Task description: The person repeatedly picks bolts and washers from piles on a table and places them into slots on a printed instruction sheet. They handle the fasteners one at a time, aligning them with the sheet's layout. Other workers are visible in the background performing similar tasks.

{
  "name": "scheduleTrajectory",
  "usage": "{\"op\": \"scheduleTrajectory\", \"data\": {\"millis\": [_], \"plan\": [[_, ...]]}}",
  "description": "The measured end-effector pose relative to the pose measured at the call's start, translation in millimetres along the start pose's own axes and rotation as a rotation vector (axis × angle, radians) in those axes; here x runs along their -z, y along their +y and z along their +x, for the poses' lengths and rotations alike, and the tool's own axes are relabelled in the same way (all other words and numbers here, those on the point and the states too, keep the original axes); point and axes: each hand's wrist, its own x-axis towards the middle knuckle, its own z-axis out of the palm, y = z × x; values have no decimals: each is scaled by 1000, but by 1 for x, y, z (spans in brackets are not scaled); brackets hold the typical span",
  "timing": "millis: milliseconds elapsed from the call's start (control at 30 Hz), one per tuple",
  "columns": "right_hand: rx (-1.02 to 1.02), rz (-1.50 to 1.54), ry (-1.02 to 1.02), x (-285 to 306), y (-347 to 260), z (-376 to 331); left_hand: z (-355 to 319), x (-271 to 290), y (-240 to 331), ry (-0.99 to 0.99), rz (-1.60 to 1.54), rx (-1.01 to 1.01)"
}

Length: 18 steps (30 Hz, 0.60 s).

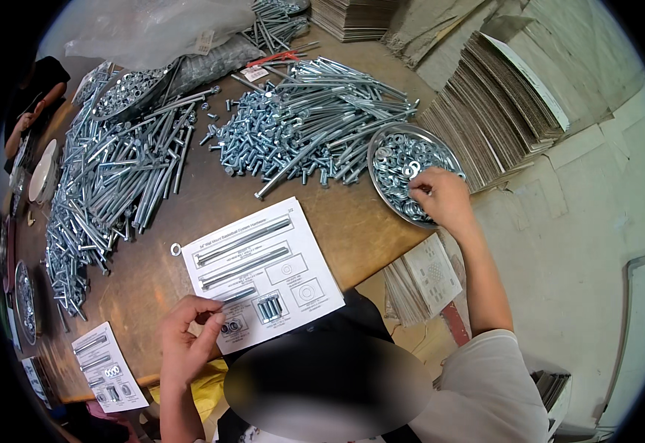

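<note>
My right hand (442, 196) reaches into a round metal bowl (372, 166) of flat washers (400, 159), its thumb and fingers pinched together low over the heap. Whatever it pinches is hidden. My left hand (191, 336) rests at the lower left edge of a printed sheet (311, 244), fingers curled and thumb pressed toward them; I cannot make out what they hold. On that sheet lie long bolts (245, 241), a shorter bolt (238, 294), several short bolts (269, 307) in a row and nuts (231, 325) close to my left fingertips. A single washer (176, 249) lies beside the sheet.
Heaps of long bolts (337, 111) and short bolts (252, 140) cover the table beyond the sheet. Another bolt pile (108, 192) and a tray of nuts (127, 92) stand left. A second sheet (108, 369) carries hardware. Cardboard stacks (477, 111) stand right; a person (38, 103) sits far left.
</note>
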Motion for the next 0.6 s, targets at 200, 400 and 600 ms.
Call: {"op": "scheduleTrajectory", "data": {"millis": [200, 400, 600], "plan": [[346, -354, -77, -11, -3, 19, 23, -34, 30, -95, 47, -132], [273, -220, 61, -13, 8, 17, 37, -65, 31, -196, -103, -89], [132, 496, 168, -1, -115, -23, 49, -109, 33, -241, -883, 304]]}}
